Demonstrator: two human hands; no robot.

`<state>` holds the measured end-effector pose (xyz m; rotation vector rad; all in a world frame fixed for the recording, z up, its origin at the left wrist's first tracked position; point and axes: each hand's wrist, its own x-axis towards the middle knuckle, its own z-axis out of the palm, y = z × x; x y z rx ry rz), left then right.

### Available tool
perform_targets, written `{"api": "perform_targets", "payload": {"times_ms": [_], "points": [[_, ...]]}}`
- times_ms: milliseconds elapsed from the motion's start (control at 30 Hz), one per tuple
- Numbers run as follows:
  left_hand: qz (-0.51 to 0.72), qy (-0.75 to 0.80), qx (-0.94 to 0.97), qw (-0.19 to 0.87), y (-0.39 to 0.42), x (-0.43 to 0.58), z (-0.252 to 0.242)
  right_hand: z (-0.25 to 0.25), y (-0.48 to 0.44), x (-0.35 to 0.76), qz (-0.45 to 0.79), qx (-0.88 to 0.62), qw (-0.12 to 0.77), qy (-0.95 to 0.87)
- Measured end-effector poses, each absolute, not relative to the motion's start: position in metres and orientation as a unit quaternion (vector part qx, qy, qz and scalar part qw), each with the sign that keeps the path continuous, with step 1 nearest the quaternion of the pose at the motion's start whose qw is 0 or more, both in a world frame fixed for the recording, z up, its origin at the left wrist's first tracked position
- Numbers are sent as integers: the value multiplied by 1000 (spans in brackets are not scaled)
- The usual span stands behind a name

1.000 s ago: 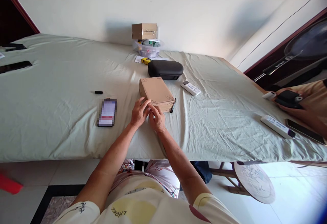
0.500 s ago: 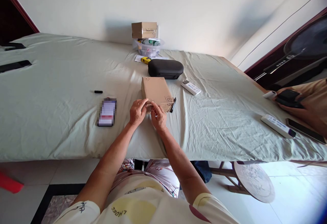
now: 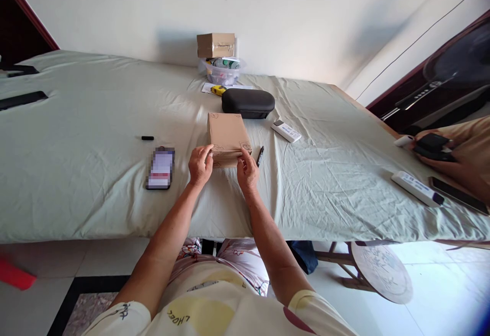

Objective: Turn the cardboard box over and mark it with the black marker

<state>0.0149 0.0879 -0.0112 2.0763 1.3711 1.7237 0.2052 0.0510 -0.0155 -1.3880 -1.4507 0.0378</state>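
Note:
In front of me on the cloth lies a brown cardboard box (image 3: 228, 130) with dark drawings at the corners of its top. My left hand (image 3: 201, 165) grips its near left corner, fingertips on the top edge. At the near right corner my right hand (image 3: 248, 170) holds the box in the same way, fingers curled over the edge. A black marker pen (image 3: 261, 156) lies uncapped-looking just right of my right hand. Its small black cap (image 3: 147, 138) seems to be the piece lying left of the box. A phone (image 3: 160, 168) with a blurred screen rests left of my left hand.
Behind the box sit a black case (image 3: 248, 103), a yellow tape measure (image 3: 218, 90) and a plastic tub (image 3: 223, 74) with another carton (image 3: 216, 45) on top. A white device (image 3: 286, 132) lies to the right. Another person's hands (image 3: 440, 162) hold a black object at far right.
The box has shifted slightly left and turned, coming away from the marker pen. My hands have moved apart, from the middle of its near edge to the two near corners.

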Motion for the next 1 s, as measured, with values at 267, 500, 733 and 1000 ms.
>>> {"api": "perform_targets", "payload": {"times_ms": [267, 500, 733, 1000], "points": [[589, 468, 655, 62, 89, 10, -10, -19, 56, 216, 39, -606, 552, -572], [590, 464, 654, 94, 91, 11, -10, -23, 57, 213, 8, -605, 544, -582], [589, 464, 657, 81, 90, 12, -11, -29, 59, 214, -6, -596, 526, -607], [577, 476, 658, 89, 92, 12, -12, -28, 59, 210, 41, -633, 500, -590]]}}
